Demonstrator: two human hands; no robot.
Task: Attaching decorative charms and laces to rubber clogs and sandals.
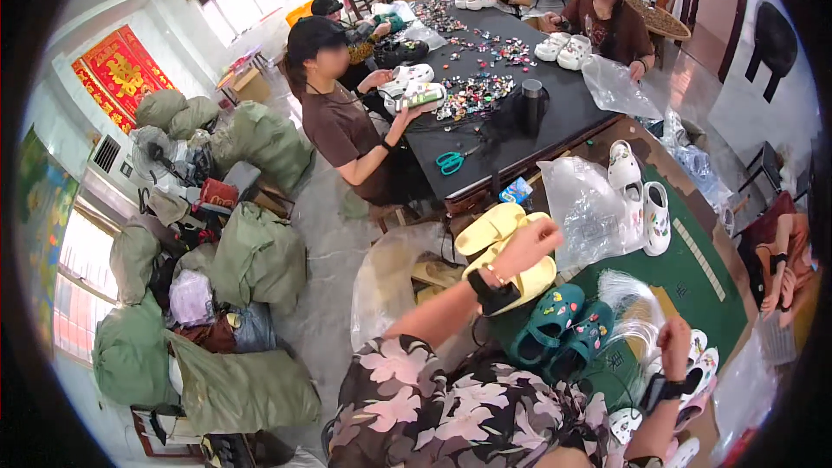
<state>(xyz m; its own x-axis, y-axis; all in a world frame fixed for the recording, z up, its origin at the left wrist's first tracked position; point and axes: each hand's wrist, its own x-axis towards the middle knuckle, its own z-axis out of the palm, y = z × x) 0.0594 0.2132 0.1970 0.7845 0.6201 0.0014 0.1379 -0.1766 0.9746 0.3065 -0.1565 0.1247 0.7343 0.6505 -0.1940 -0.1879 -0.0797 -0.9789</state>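
Note:
My left hand (535,244) is raised over a pair of pale yellow slippers (487,227) on the green table, its fingers curled closed. Over the right side of the table, my right hand (673,345) is also closed, near a loose bundle of thin white strips (626,295). What either hand pinches, if anything, is too small to make out. Between my arms sits a pair of teal clogs (555,316) with colourful charms. White clogs (704,373) with charms lie beside my right wrist, partly hidden by it.
Clear plastic bags (585,208) and more white clogs (656,217) lie farther along the green table. Beyond, a black table (425,143) bears scattered charms, teal-handled scissors (451,161) and a dark cylinder (530,104). Several people work around it. Green sacks (260,256) crowd the left floor.

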